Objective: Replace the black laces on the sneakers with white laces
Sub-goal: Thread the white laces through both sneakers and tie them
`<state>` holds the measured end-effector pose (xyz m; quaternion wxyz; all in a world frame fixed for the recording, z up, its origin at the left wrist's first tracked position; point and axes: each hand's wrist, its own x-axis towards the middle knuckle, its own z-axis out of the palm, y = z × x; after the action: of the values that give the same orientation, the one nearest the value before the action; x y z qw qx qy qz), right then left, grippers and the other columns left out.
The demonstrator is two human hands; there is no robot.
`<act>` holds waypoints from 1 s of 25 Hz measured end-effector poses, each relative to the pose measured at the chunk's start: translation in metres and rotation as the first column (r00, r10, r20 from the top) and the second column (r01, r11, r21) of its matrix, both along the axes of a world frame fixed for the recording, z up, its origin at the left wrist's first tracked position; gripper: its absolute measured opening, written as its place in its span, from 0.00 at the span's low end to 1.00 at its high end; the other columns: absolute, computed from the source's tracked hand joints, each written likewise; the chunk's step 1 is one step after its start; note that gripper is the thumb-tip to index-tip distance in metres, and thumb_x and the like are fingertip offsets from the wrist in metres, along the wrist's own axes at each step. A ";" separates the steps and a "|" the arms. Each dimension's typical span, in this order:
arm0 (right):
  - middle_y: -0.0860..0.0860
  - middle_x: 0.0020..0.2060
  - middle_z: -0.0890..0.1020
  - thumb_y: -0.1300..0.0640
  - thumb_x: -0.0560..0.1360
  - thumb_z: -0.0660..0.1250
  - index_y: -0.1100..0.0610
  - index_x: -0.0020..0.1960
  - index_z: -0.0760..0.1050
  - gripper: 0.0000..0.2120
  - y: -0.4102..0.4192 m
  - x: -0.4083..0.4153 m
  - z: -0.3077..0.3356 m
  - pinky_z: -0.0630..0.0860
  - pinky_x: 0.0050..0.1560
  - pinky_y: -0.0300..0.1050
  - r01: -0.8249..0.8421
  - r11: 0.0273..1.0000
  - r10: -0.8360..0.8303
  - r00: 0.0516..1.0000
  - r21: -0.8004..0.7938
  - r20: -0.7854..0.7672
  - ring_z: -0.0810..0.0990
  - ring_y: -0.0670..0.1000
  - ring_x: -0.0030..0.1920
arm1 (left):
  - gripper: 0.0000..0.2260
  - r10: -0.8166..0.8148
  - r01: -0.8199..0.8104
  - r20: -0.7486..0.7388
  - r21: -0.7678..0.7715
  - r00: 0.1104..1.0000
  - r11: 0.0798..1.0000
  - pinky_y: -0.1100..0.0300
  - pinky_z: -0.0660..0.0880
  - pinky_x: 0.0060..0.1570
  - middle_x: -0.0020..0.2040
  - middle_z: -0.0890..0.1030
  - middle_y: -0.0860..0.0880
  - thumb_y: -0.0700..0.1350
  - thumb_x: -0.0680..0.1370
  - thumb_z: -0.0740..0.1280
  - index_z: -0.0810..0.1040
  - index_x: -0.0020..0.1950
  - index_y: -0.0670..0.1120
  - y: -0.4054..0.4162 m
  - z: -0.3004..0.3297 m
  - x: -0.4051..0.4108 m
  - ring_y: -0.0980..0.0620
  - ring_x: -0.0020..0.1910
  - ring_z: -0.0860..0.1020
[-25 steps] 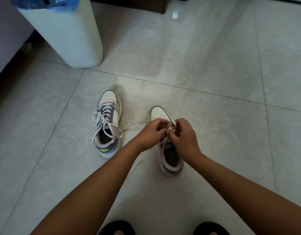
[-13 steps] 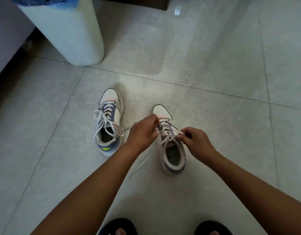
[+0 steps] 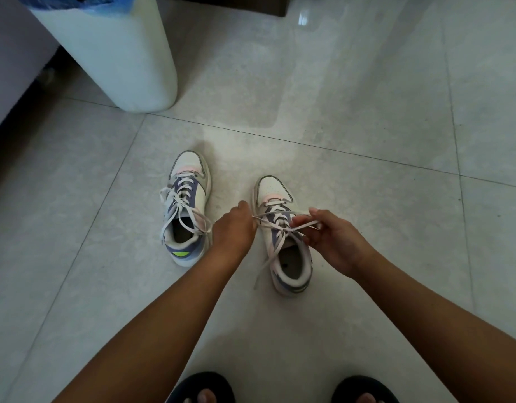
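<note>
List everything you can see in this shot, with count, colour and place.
sneakers: two, white with purple and pink panels; left one on the floor ahead, right one between the hands
laces: white; tied on the left sneaker, being pulled out to both sides on the right sneaker
bin: one, white with a blue bag, upper left on the floor
floor: pale grey tiles
dark furniture base: one, top edge
slippers: two, black, bottom edge
left hand: grips the lace left of the right sneaker
right hand: pinches the lace over its right side
</note>
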<state>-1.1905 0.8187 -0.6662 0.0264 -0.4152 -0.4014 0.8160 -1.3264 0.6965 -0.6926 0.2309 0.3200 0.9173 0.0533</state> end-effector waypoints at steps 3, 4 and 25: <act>0.53 0.34 0.84 0.55 0.73 0.64 0.57 0.33 0.70 0.11 0.001 0.001 -0.004 0.72 0.47 0.44 0.072 0.990 -0.075 0.997 -0.123 -0.017 0.83 0.50 0.42 | 0.12 0.170 -0.176 0.278 -0.004 0.946 0.984 0.59 0.65 0.34 0.42 0.78 0.40 0.44 0.80 0.55 0.74 0.46 0.39 0.006 -0.002 -0.003 0.44 0.36 0.76; 0.53 0.33 0.83 0.55 0.72 0.64 0.57 0.36 0.68 0.10 0.002 0.001 -0.007 0.73 0.46 0.43 0.075 0.988 -0.078 0.997 -0.136 -0.019 0.83 0.50 0.41 | 0.12 0.221 -0.233 0.358 -0.009 0.907 0.972 0.60 0.66 0.33 0.40 0.78 0.41 0.43 0.80 0.54 0.75 0.46 0.39 0.007 -0.003 -0.003 0.45 0.34 0.76; 0.51 0.29 0.70 0.48 0.77 0.63 0.59 0.45 0.70 0.13 0.003 -0.010 -0.001 0.68 0.34 0.41 -0.204 0.958 0.152 0.956 0.200 0.250 0.71 0.47 0.30 | 0.07 -0.077 0.113 -0.481 0.047 0.874 0.992 0.58 0.72 0.36 0.44 0.79 0.47 0.46 0.78 0.65 0.74 0.52 0.43 0.006 0.001 -0.029 0.46 0.41 0.80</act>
<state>-1.2005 0.8213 -0.6676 -0.0480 -0.4638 -0.5271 0.7104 -1.3555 0.7025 -0.6913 -0.0119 0.3761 0.9265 -0.0050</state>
